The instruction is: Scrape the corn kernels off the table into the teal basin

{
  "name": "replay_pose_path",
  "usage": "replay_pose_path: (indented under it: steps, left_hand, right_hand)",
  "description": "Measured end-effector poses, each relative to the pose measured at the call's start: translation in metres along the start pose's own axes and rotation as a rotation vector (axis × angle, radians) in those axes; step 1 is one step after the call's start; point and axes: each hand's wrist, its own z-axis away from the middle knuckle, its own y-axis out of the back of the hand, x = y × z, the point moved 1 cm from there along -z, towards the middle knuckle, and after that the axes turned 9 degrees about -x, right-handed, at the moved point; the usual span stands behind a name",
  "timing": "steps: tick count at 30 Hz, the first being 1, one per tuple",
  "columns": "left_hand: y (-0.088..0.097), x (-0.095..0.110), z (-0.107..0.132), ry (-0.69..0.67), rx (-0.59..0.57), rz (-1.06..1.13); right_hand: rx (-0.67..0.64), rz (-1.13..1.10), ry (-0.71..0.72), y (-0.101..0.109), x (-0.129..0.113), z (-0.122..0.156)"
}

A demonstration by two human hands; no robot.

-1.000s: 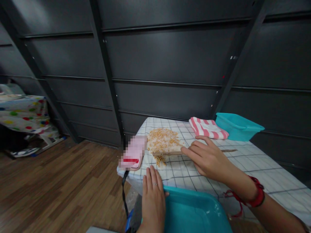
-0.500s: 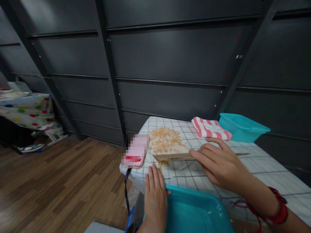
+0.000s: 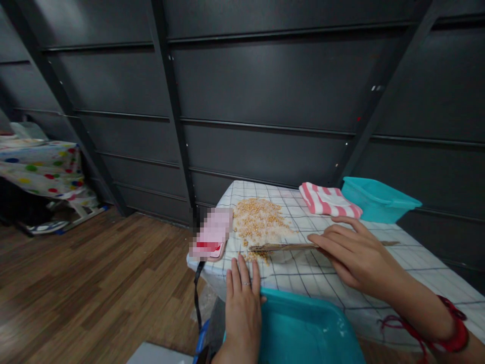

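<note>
A thin brown strip that looks like cardboard (image 3: 282, 247) is pinched in my right hand (image 3: 356, 255), seen nearly edge-on above the checked cloth. Its left end is at the near edge of a spread heap of yellow kernels or beans mixed with white grains (image 3: 261, 217). Some yellow pieces lie on the near side of the strip, just beyond my left fingertips. My left hand (image 3: 244, 303) rests palm down at the table's front edge, fingers stretched out and holding nothing. Beside it, a teal plastic basin (image 3: 299, 298) sits below the table edge, partly covered by that hand.
A pink phone (image 3: 214, 235), partly blurred, lies left of the heap, with a black strap (image 3: 197, 293) hanging down. At the back right are a folded red-and-white striped towel (image 3: 329, 199) and another teal basin (image 3: 379, 199). A dark panelled wall (image 3: 265, 91) stands behind the table.
My right hand and the strip have shifted right and slightly toward me, and the strip has tilted to show a thinner edge. My left fingers are spread a little wider.
</note>
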Motion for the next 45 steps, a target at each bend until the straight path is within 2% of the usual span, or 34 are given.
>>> replay_pose_path:
  steps: [14,23,28,32,37,45]
  left_hand:
    - [-0.005,-0.001,0.001,0.009,0.051,0.023]
    - [0.003,0.000,-0.001,0.010,0.056,-0.029]
    - [0.003,-0.001,0.000,0.000,0.060,-0.039]
    - [0.002,-0.001,0.001,-0.035,0.084,-0.033]
    - [0.001,0.000,0.001,-0.019,0.112,-0.054]
    - [-0.004,0.000,0.001,0.004,0.105,-0.038]
  right_hand:
    - [0.025,-0.059,0.024,-0.012,0.000,-0.011]
    - [-0.028,-0.124,0.040,-0.005,0.016,0.004]
    - [0.002,-0.130,-0.023,-0.004,0.026,0.011]
    - [0.046,-0.107,-0.036,-0.010,0.023,0.005]
    - [0.005,-0.098,-0.019,-0.019,0.017,-0.002]
    - [-0.019,-0.132,0.007,-0.008,0.024,0.016]
